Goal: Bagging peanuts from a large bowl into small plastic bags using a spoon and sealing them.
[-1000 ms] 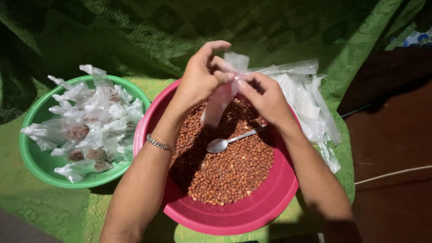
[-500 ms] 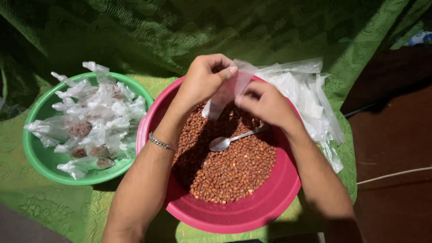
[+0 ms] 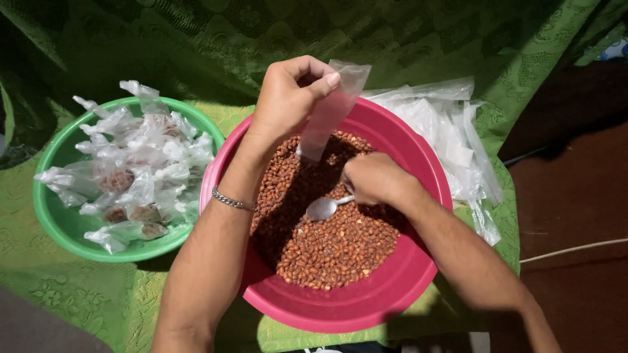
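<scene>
A pink bowl [image 3: 366,307] in the middle holds a heap of brown peanuts [image 3: 333,245]. My left hand [image 3: 284,101] is raised over the bowl's far side and pinches the top of a small clear plastic bag [image 3: 330,111], which hangs down toward the nuts. My right hand [image 3: 373,180] is low over the peanuts and grips the handle of a metal spoon [image 3: 322,208], whose bowl lies on the nuts. A chain bracelet [image 3: 232,201] circles my left wrist.
A green bowl [image 3: 59,222] at the left is piled with tied clear bags of peanuts [image 3: 134,167]. A stack of empty clear bags [image 3: 451,140] lies right of the pink bowl. Green patterned cloth [image 3: 98,301] covers the surface; a brown floor with a white cord [image 3: 575,248] lies at the right.
My right hand has let go of the bag and dropped to the spoon in the peanuts. My left hand still holds the bag up, alone.
</scene>
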